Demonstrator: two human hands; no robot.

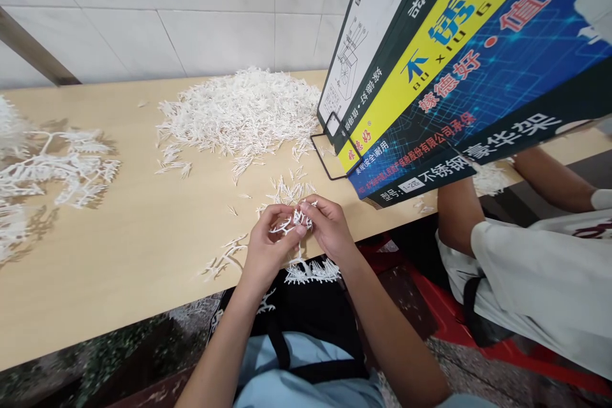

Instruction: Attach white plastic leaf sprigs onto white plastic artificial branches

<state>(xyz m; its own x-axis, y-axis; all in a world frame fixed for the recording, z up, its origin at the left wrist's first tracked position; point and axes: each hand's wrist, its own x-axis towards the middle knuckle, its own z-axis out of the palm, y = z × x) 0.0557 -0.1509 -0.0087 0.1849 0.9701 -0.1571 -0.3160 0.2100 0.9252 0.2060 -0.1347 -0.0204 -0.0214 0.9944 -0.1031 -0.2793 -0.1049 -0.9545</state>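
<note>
At the table's front edge my left hand (269, 242) and my right hand (332, 229) are close together. Both are closed on a white branched plastic sprig (302, 217), its thin forked tips showing between the fingers. Just below them hangs a larger white branch piece (313, 271) with a comb-like row of tips; whether it joins the held sprig is partly hidden. Loose white plastic bits (289, 190) lie right beyond my fingers. Left of my left hand, a mostly bare white branch (229, 257) rests near the edge.
A big heap of small white plastic sprigs (239, 108) lies against the wall. Larger white branches (62, 169) spread at the left. A printed cardboard box (459, 57) stands at the right, with a black wire frame (329, 169) at its corner. Beyond it sits another person (540, 268).
</note>
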